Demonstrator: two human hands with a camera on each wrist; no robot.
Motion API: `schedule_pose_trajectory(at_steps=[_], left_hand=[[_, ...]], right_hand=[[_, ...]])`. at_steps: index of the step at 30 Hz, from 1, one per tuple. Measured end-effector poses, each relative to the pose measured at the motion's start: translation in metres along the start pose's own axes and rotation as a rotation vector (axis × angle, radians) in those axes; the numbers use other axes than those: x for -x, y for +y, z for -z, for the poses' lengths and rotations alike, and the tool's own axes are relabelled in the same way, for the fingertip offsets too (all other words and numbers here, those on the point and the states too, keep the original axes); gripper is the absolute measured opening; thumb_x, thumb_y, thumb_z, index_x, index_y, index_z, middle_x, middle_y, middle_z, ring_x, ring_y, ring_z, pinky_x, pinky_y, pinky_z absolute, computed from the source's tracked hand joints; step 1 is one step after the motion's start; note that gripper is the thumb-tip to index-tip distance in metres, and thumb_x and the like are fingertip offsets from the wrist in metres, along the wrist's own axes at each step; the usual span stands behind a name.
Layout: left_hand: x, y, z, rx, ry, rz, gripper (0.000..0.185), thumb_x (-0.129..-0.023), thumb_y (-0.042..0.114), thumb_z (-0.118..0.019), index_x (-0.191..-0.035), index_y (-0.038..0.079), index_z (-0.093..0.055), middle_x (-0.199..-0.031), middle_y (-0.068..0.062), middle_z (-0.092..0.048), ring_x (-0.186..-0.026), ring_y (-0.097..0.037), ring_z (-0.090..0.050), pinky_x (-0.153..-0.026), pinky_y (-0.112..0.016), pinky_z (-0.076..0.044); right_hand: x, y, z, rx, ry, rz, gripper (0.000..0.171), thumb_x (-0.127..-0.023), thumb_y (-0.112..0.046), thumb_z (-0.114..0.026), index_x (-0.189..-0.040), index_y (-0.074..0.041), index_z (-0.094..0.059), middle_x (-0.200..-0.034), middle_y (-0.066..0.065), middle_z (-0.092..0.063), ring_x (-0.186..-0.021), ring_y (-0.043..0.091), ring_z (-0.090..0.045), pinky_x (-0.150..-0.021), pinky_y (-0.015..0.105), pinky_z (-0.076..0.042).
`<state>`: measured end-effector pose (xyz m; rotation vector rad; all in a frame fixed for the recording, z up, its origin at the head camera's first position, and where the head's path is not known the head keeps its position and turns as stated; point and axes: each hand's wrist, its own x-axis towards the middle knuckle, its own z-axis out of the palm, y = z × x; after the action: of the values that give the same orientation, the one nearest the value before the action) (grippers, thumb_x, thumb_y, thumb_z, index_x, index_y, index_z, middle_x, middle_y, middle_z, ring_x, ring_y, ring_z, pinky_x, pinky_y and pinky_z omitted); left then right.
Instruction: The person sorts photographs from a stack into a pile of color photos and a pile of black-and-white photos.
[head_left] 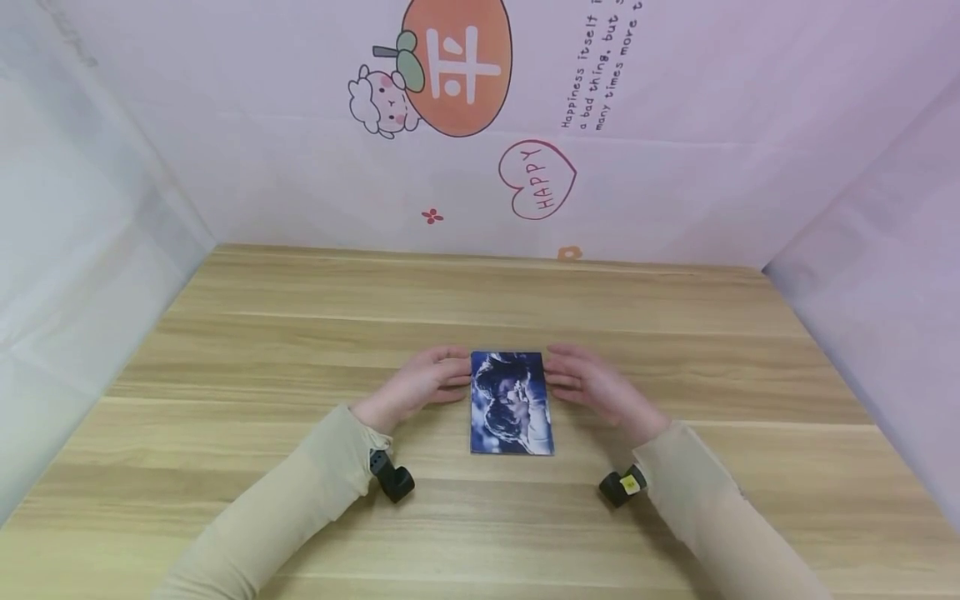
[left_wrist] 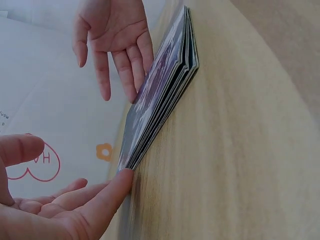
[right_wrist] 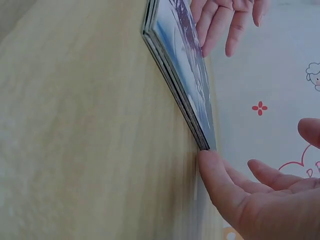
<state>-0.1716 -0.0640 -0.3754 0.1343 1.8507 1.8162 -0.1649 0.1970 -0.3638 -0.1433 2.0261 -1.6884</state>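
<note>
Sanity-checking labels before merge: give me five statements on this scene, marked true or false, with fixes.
1. A picture-faced stack lies on the wood-grain table. True.
2. The stack is one single sheet. False: several layers show along its edges in both wrist views.
3. The left hand and right hand are at opposite sides of the stack. True.
4. The right hand is far from the stack. False: its fingertips are right at the stack's edge.
5. The backdrop behind the table carries a heart outline with HAPPY inside. True.
</note>
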Motion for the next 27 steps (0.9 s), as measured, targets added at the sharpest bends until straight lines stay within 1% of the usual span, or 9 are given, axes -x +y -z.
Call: schedule_pose_trajectory(at_steps=[5, 9, 19, 24, 27], left_hand=[[0.002, 0.001, -0.001, -0.013, -0.011, -0.009, 0.049, -0.098, 0.009, -0.044, -0.139, -0.012, -0.03, -0.138, -0.03, -0.043, -0.129, -0.041, -0.043, -0.105, -0.045, -0.04], [0.002, 0.002, -0.002, -0.042, -0.017, -0.014, 0.05, -0.098, 0.011, -0.043, -0.141, -0.011, -0.029, -0.139, -0.029, -0.042, -0.129, -0.041, -0.042, -0.104, -0.045, -0.041], [0.002, 0.004, -0.008, -0.122, 0.012, -0.032, 0.052, -0.099, 0.014, -0.044, -0.142, -0.011, -0.029, -0.141, -0.027, -0.041, -0.129, -0.039, -0.044, -0.103, -0.043, -0.042], [0.003, 0.006, -0.01, -0.216, 0.038, -0.044, 0.052, -0.098, 0.017, -0.047, -0.141, -0.009, -0.033, -0.141, -0.025, -0.043, -0.127, -0.038, -0.047, -0.103, -0.043, -0.043], [0.005, 0.007, -0.011, -0.284, 0.063, -0.045, 0.054, -0.097, 0.021, -0.05, -0.142, -0.004, -0.035, -0.142, -0.022, -0.044, -0.124, -0.036, -0.05, -0.101, -0.042, -0.045]], right_hand=[[0.002, -0.002, -0.002, 0.008, 0.004, -0.001, 0.055, -0.102, -0.015, -0.029, -0.146, 0.011, -0.01, -0.146, 0.035, -0.023, -0.134, 0.047, -0.029, -0.111, 0.05, -0.03], [0.003, -0.004, -0.004, 0.007, 0.015, -0.006, 0.055, -0.101, -0.014, -0.032, -0.147, 0.01, -0.011, -0.147, 0.034, -0.025, -0.135, 0.046, -0.03, -0.111, 0.049, -0.029], [0.004, -0.004, -0.006, 0.009, 0.038, -0.002, 0.056, -0.101, -0.016, -0.036, -0.146, 0.01, -0.014, -0.147, 0.033, -0.025, -0.135, 0.045, -0.03, -0.112, 0.048, -0.027], [0.004, -0.004, -0.005, 0.013, 0.048, -0.008, 0.057, -0.101, -0.016, -0.037, -0.146, 0.01, -0.015, -0.147, 0.032, -0.026, -0.135, 0.044, -0.031, -0.113, 0.047, -0.028], [0.004, -0.004, -0.005, 0.011, 0.071, -0.003, 0.056, -0.101, -0.016, -0.037, -0.146, 0.009, -0.018, -0.146, 0.032, -0.03, -0.133, 0.044, -0.034, -0.111, 0.046, -0.031]])
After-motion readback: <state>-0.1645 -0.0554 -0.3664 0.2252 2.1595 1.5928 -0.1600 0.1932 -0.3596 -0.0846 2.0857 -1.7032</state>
